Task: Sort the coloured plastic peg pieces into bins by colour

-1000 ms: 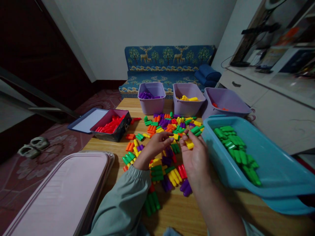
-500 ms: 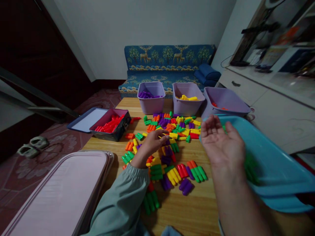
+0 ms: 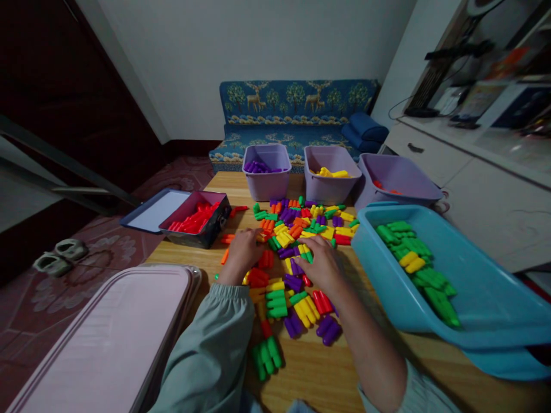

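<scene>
Plastic finger-shaped building blocks (image 3: 284,236) in several colours lie spread over the wooden table (image 3: 318,373). My left hand (image 3: 244,255) rests at the left side of the pile, fingers bent and apart over orange pieces; its fingertips are partly hidden. Reaching in from the right, my right hand (image 3: 321,261) is open, thumb and fingers spread around a yellow-and-green block (image 3: 305,253). Nearer me are an orange block (image 3: 258,279), purple blocks (image 3: 329,330) and a green block (image 3: 267,357). The blue tub (image 3: 387,298) at right holds green blocks (image 3: 402,241) and a yellow block (image 3: 412,262).
Behind the pile stand lilac bins with purple (image 3: 267,186), yellow (image 3: 329,192) and orange-red pieces (image 3: 398,198). An open tin (image 3: 206,238) of red pieces sits at left. A pale pink lid (image 3: 112,338) lies at near left. Past the table is a sofa (image 3: 297,135).
My right hand has moved left from over the blue tub to the pile, uncovering the tub's contents. My left hand has shifted left, and orange and red pieces near it have moved.
</scene>
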The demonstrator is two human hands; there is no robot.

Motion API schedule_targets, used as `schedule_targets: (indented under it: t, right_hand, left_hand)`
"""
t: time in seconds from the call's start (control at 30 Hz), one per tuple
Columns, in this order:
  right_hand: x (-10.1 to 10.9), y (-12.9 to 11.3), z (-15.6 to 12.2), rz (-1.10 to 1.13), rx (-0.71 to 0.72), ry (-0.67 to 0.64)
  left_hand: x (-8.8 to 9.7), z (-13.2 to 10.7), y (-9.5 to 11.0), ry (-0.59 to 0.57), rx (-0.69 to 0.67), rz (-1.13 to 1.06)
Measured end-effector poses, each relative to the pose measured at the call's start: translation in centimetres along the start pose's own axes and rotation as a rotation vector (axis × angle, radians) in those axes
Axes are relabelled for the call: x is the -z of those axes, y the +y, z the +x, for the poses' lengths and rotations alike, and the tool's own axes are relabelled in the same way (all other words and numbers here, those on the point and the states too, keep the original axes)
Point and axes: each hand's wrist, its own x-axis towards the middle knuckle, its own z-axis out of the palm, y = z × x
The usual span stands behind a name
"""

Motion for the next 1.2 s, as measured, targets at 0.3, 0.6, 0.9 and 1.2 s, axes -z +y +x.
schedule_targets:
  t: [0.3, 0.6, 0.9, 1.2]
  right_hand:
    - [1.3, -1.2, -0.5, -0.136, -0.039, -0.198]
    - [1.4, -2.1, -0.3, -0.146, -0.098, -0.150]
    - [2.7, -0.6, 0.1, -0.341, -0.201, -0.040]
    - [1.1, 0.4, -0.1, -0.287, 0.040, 0.038]
  left_hand:
    - [-0.7, 0.7, 0.6, -0.012, 0.025, -0.198]
    - [0.1, 0.7, 1.1, 0.023, -0.013, -0.448]
    - [0.6, 0.5, 2.7, -0.017, -0.051, -0.659]
    - [-1.6, -0.5, 4.4, -0.015, -0.407, -0.279]
